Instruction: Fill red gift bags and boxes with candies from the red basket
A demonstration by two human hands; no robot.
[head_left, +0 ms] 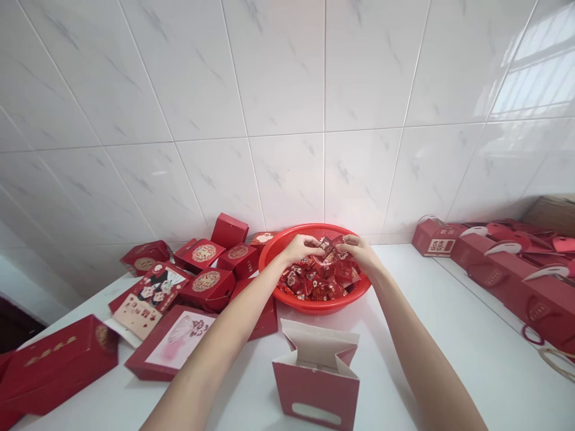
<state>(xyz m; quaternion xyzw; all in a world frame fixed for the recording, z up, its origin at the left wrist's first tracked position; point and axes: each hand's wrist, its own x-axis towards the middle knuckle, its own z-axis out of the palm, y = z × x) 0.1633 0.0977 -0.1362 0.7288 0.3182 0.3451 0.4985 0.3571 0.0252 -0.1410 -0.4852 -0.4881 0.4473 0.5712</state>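
Observation:
A red plastic basket [314, 307] full of red-wrapped candies [309, 281] stands against the tiled wall. Over it, my left hand [302, 248] pinches a dark red wrapped candy [327, 246] between thumb and fingertips. My right hand [359, 250] is close beside it, its fingers closed on another red wrapper at the basket's right side; the wrapper is partly hidden by the fingers. Between my forearms, in front of the basket, a dark red paper gift box [317, 386] stands upright with its top open and its pale inside showing.
Several red gift boxes [206, 281] lie piled at the left, with a flat box with a pink picture [179, 344] and a long red box [58, 365] nearer. At the right stands a row of red boxes with handles [489, 269]. A tiled wall [287, 179] bounds the back.

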